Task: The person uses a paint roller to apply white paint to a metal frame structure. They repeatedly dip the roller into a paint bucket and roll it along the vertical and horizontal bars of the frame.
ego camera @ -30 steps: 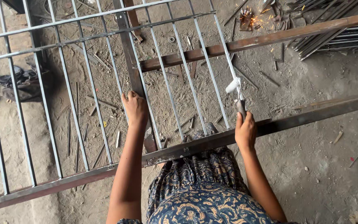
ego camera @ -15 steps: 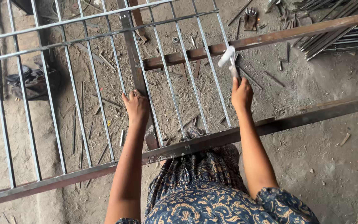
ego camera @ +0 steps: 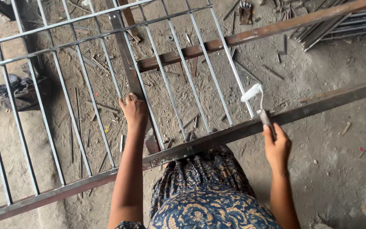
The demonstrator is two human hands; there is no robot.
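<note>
White-headed small paint roller gripped by its handle in the closed right hand, roller head lying against a thin bar of the metal grille just above the lower frame rail. Left hand curled loosely around the grille's wider upright bar, fingers bent over its edge.

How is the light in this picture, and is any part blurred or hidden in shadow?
Head view: soft, even daylight with no glare; the metal grille and the small paint roller in the right hand look sharp; the left hand rests on a bar; the far left edge is dark with shadow, and straight bars bend slightly near the borders.
</note>
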